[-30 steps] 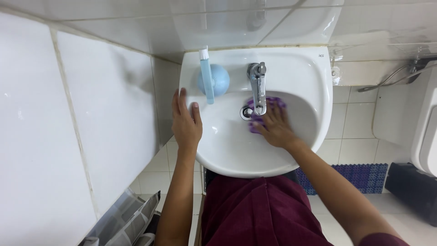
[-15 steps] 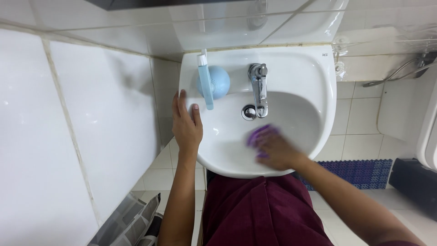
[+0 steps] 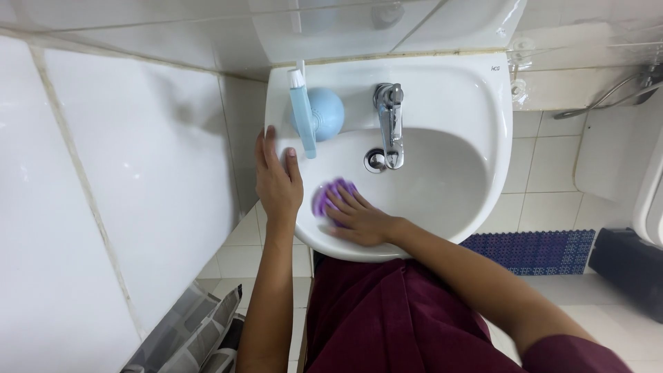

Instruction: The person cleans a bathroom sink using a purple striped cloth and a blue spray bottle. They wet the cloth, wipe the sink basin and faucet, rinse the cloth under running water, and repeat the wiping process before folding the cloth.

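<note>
A person in a maroon garment [image 3: 387, 318] is leaning over a glossy white ceramic sink [image 3: 476, 117]. The right hand [image 3: 359, 220] is pressing a blurred purple scrubbing pad [image 3: 330, 195] under its fingers against the basin's near-left inner wall. The left hand [image 3: 277, 181] is lying flat and open on the left rim. Beyond, a light-blue bottle [image 3: 302, 116] is pointing away beside a round blue ball [image 3: 324, 112] and a chrome tap [image 3: 390, 117].

Purple sponge [image 3: 330, 199]: small, soft, blurred at the edges, lying under the fingertips of the right hand [image 3: 359, 220] on the near-left inner wall of the sink [image 3: 476, 173]. White sink, glossy basin, its left rim under the flat left hand [image 3: 276, 183].
</note>
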